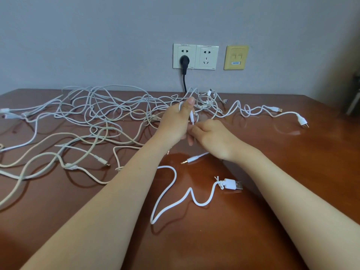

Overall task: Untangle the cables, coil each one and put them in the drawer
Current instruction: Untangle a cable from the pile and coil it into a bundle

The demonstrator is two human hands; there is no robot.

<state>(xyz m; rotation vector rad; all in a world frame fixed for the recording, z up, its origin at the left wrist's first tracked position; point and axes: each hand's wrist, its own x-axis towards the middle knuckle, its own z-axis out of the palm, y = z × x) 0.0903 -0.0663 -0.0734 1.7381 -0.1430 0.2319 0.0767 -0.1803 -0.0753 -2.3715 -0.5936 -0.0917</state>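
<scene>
Nearest the body, well short of the fingers, a short white lead point(169, 207) snakes over the table point(292, 191), with its flat plug point(233, 185) pointing right. It lies loose and touches neither hand.

Just nearer than the right hand point(212, 139), a gold-tipped jack plug point(186, 162) rests on the wood. Its thin cable point(191, 118) runs up and away under that hand, towards the gap between the two hands. The right hand's fingertips point(192, 131) are drawn together and appear to pinch this cable where it meets the left palm.

The left hand point(173, 123) is raised with its thumb up and its fingers curled round a small loop of the same cable. The turn shows just beside the thumb tip. The held stretch runs roughly upright between the hands, so the free tail lies below and on the near side of the fingers, nearer to the right hand. That hand looks best placed to feed the tail up for the next turn round the left one.

Beyond and to the left of the fingers, the main tangle point(97, 114) of pale cables spreads across the table. Some strands pass just behind the left hand, and I cannot tell whether any of them touches the loop. To the far right another cable ends in a pronged plug point(302, 121). No drawer is in view.
</scene>
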